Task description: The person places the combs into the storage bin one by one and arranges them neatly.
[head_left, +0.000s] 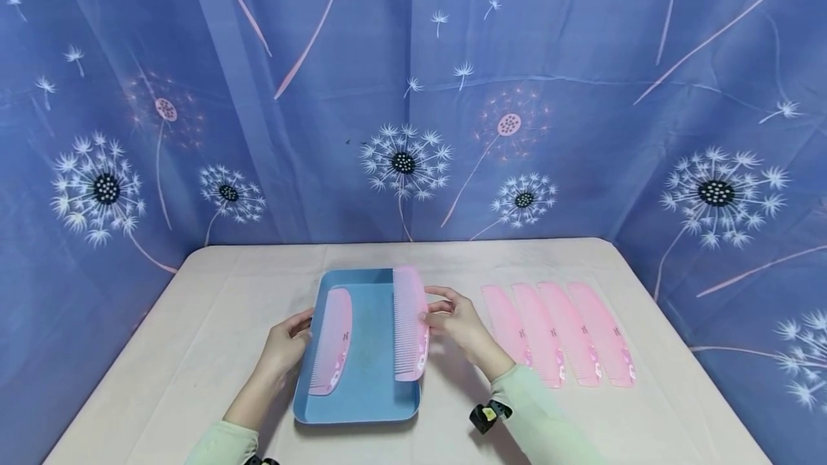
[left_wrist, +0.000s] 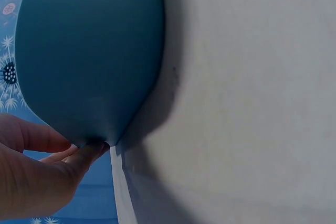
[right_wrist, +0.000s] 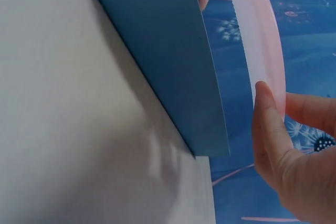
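Note:
My right hand [head_left: 456,320] pinches a pink comb [head_left: 410,325] by its curved back, holding it above the right rim of a blue tray [head_left: 371,407]. In the right wrist view, the thumb and fingers of the right hand [right_wrist: 294,156] sit on both faces of that comb [right_wrist: 262,40], which is clear of the tray wall [right_wrist: 163,51]. A second pink comb [head_left: 332,343] lies inside the tray along its left side, teeth to the left. My left hand [head_left: 286,343] grips the tray's left wall; in the left wrist view, its fingers [left_wrist: 86,156] pinch the tray edge.
To the right of the tray, several pink combs [head_left: 584,336] lie side by side on the cream-covered table [head_left: 652,379]. Blue curtain [head_left: 413,56] with a dandelion print rises behind the table and along both sides. A black wrist strap [head_left: 489,416] is on the right wrist.

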Motion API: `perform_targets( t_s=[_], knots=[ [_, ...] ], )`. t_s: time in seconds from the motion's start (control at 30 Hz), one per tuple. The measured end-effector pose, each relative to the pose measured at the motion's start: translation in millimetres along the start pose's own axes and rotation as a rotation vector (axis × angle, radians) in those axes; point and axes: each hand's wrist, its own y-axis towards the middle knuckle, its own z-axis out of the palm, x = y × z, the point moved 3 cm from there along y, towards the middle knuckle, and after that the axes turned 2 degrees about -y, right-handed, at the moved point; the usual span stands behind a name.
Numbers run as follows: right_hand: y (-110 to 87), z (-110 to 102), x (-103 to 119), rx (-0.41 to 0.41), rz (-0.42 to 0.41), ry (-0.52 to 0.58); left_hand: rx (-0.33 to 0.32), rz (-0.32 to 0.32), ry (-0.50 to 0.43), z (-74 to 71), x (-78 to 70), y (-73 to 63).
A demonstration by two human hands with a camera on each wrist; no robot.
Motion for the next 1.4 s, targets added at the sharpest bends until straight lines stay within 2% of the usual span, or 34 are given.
perform_targets(
  t_s=[0.2, 0.43, 0.7, 0.9, 1.03, 1.4],
  knots=[
    [2.1, 9.1, -2.5, 0.029, -0.003, 0.02, 0.0, -0.006, 0.005, -0.1, 2.4, 0.9],
    [2.6, 19.4, -3.5, 0.05, 0.003, 0.019, 0.003, 0.024, 0.01, -1.2, 1.8, 0.1],
    [5.4, 31.4, -5.8, 0.082, 0.007, 0.003, -0.008, -0.012, 0.018, -0.1, 2.1, 0.8],
    [8.9, 42.7, -9.2, 0.106, -0.001, 0.024, -0.006, 0.003, 0.03, -0.5, 0.5, -0.2],
    [8.7, 49.2, -8.4, 0.111, 0.002, 0.013, -0.003, 0.024, 0.032, -0.6, -0.9, -0.2],
    [9.0, 65.5, -13.8, 0.116, 0.004, -0.044, -0.003, 0.011, 0.031, -0.4, -2.0, -2.1]
  ],
)
